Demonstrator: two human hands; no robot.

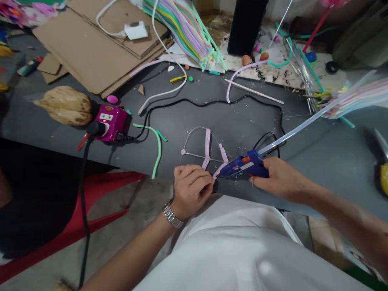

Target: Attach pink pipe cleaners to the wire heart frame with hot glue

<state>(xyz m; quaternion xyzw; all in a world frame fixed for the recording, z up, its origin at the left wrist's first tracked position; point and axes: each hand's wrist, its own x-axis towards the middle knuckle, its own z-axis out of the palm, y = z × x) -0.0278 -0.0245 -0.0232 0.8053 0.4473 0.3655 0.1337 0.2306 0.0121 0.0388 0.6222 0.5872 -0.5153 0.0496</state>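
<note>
My right hand [277, 178] is wrapped round a blue hot glue gun [244, 165], from whose back a long clear glue stick [306, 121] sticks out. The gun's nozzle points left, at or close to a lilac pipe cleaner [216, 173]. With bent fingers my left hand [194, 188] pinches the near part of a round wire frame [194, 154]; its fingertips are partly hidden. Lilac pipe cleaner is wound on some of the frame's wires, as on the middle strip [207, 143]. The frame lies at the table's front edge.
A magenta power socket box [110, 123] with a black plug stands left, and its black cord [194, 104] crosses the grey table. Behind lie cardboard sheets [100, 48] and a pipe cleaner bundle [188, 28]. Scissors [383, 161] lie far right. A red chair [103, 194] stands front left.
</note>
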